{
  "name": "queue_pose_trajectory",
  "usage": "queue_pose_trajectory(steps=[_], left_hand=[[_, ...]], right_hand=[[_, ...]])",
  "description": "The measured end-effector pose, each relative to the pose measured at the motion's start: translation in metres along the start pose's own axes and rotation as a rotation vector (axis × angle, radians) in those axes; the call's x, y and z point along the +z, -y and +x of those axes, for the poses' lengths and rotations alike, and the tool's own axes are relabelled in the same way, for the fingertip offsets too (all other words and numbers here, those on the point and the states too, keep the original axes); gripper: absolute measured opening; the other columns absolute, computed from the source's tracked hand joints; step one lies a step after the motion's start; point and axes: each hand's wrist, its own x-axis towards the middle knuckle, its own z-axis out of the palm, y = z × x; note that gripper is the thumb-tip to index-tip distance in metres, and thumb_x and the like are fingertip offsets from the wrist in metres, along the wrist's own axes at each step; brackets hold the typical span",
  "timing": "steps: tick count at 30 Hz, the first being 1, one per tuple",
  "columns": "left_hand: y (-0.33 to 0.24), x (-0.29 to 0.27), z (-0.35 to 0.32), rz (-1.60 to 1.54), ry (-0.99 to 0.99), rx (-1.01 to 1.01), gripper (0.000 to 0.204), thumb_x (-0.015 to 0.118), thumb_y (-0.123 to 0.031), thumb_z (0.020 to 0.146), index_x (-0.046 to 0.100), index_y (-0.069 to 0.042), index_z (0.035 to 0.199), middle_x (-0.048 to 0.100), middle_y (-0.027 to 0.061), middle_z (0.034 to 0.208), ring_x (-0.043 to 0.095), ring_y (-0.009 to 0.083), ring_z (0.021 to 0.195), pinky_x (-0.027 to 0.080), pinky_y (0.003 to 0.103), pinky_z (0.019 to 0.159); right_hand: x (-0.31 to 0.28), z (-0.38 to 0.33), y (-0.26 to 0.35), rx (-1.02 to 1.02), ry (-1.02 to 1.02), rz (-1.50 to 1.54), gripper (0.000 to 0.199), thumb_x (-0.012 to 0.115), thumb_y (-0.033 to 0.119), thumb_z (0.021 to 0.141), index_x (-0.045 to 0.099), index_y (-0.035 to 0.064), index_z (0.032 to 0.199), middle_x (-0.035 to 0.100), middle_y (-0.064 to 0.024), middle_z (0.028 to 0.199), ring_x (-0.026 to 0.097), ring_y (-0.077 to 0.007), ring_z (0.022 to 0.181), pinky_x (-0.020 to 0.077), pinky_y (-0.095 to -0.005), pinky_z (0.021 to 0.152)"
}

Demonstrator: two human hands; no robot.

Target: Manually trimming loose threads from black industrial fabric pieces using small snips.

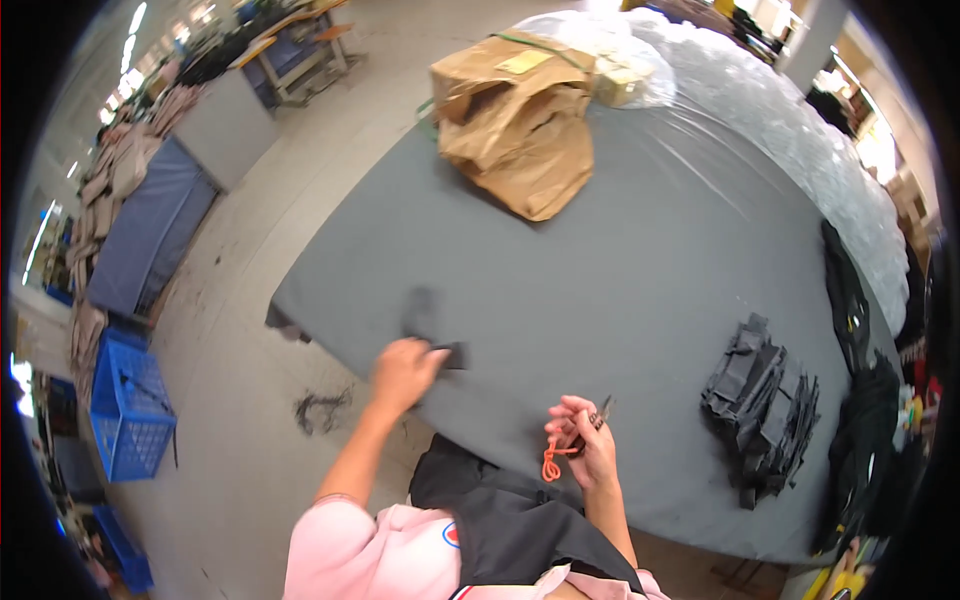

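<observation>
Over table (650,280): left fingers (434,361) pinch blurred dark piece (456,355); right fingers (575,404) half-curled round scissors (598,419).

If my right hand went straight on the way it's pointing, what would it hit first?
Probably the brown paper bag toward the far side of the grey table, though the height of your right hand above it is hard to judge.

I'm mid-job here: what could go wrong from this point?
1. The small scissors in the right grip have their tip exposed, so they might nick cloth or skin.
2. The orange cord hangs in a loose loop by that grip and could snag.
3. The left grip holds a dark piece near the table's edge; it might drop to the floor.
</observation>
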Motion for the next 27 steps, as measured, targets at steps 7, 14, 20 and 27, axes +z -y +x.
queue_pose_trajectory(steps=[7,14,20,27], left_hand=[[-0.008,-0.067,0.013,0.002,-0.160,-0.110,0.029,0.062,-0.021,0.084,0.051,0.002,0.070,0.051,0.0163,0.068,0.049,0.0309,0.061,0.039,0.041,0.056],[-0.060,0.042,0.091,-0.863,0.155,0.258,0.032,0.054,-0.021,0.092,0.048,0.000,0.069,0.045,0.0067,0.066,0.043,0.0159,0.060,0.037,0.029,0.055],[0.009,0.052,0.129,-0.250,0.337,0.181,0.015,0.068,-0.005,0.070,0.053,-0.004,0.074,0.056,0.0037,0.076,0.052,0.0214,0.077,0.043,0.033,0.081],[-0.037,0.029,0.146,0.553,0.414,0.047,0.073,0.062,0.000,0.070,0.039,-0.018,0.136,0.035,0.0048,0.144,0.034,0.0340,0.132,0.019,0.056,0.106]], right_hand=[[-0.027,-0.033,0.012,-0.083,-0.210,0.101,0.030,0.047,0.023,0.097,0.051,0.0002,0.115,0.060,-0.0148,0.107,0.063,-0.0207,0.087,0.0546,-0.0287,0.064],[-0.058,-0.058,0.034,-0.200,-0.346,-0.010,0.029,0.046,0.024,0.097,0.053,-0.0004,0.111,0.061,-0.0125,0.102,0.062,-0.0151,0.078,0.0516,-0.0247,0.058],[-0.089,-0.083,0.104,-0.454,-0.810,-0.571,0.014,0.054,0.011,0.091,0.063,0.0032,0.098,0.061,-0.0035,0.080,0.047,-0.0035,0.057,0.0402,-0.0183,0.048],[-0.138,-0.041,0.190,-0.582,-1.206,-1.663,0.029,0.066,0.018,0.081,0.057,0.0022,0.104,0.059,-0.0147,0.094,0.063,-0.0341,0.077,0.0507,-0.0407,0.065]])
